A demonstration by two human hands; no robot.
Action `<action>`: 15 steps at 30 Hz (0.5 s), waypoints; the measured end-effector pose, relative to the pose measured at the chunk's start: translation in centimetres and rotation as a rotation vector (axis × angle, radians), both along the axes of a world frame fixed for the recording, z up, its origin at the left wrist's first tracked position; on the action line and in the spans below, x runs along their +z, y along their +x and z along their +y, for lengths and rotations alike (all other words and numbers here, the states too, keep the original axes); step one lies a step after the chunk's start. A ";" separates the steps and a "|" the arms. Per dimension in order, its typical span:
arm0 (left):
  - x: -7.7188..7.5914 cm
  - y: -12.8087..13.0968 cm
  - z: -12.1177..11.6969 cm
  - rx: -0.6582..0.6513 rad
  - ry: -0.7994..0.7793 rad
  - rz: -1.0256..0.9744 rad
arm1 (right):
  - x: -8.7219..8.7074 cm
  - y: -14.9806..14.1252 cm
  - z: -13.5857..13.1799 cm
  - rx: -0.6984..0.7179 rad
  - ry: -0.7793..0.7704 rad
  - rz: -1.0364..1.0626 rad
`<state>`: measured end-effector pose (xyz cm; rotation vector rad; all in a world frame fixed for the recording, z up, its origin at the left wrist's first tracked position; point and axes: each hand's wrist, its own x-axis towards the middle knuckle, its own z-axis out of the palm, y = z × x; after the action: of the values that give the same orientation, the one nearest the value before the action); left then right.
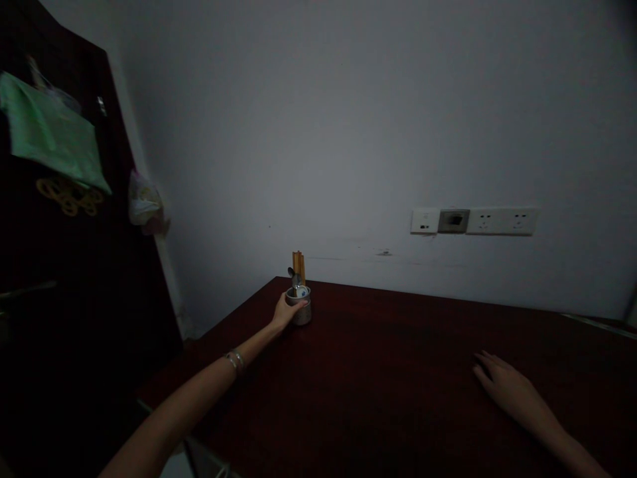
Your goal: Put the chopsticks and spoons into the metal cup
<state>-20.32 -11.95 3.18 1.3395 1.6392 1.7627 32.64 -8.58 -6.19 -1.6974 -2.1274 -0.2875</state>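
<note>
A small grey metal cup (303,312) stands near the far left corner of a dark red-brown table (398,372). Wooden chopsticks (298,264) and a metal spoon (293,275) stick up out of it. My left hand (286,312) is stretched far out and wraps its fingers round the cup's left side. A bracelet (235,362) sits on that wrist. My right hand (505,385) lies flat on the table at the right, fingers stretched out, holding nothing.
A pale wall rises behind the table, with a row of white sockets (475,221). At the left stands a dark door or cabinet (74,265) with a green bag (50,133) and a plastic bag (142,202) hanging on it.
</note>
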 end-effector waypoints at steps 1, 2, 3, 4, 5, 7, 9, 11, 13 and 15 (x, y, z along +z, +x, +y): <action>-0.2 0.0 0.1 0.002 -0.001 0.003 | 0.0 0.0 0.0 0.001 0.000 -0.006; -0.3 0.0 0.1 0.002 -0.002 0.009 | 0.0 0.0 0.0 0.000 -0.004 -0.010; -0.4 0.0 0.2 0.002 -0.003 0.014 | 0.0 0.0 0.0 -0.002 -0.009 -0.011; -0.5 0.0 0.3 0.000 -0.002 0.017 | 0.1 -0.1 0.0 -0.007 -0.017 -0.011; -0.5 0.0 0.3 -0.003 -0.001 0.019 | 0.1 -0.1 -0.1 -0.010 -0.022 -0.010; -0.6 0.0 0.4 -0.005 -0.002 0.026 | 0.2 -0.2 -0.2 -0.010 -0.012 -0.003; -0.7 0.0 0.5 -0.012 0.002 0.047 | 0.2 -0.2 -0.3 -0.005 0.007 0.005; -0.8 -0.1 0.4 -0.024 0.020 0.062 | 0.2 -0.3 -0.4 -0.002 0.016 0.006; -0.9 -0.1 0.4 -0.036 0.042 0.054 | 0.4 -0.4 -0.6 -0.002 0.014 0.002; -0.9 -0.1 0.3 -0.040 0.051 0.039 | 0.6 -0.5 -0.7 -0.002 0.010 0.000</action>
<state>-20.41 -11.64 2.31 1.4285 1.5866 1.7767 32.12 -9.32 -5.59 -1.6937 -2.1206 -0.2979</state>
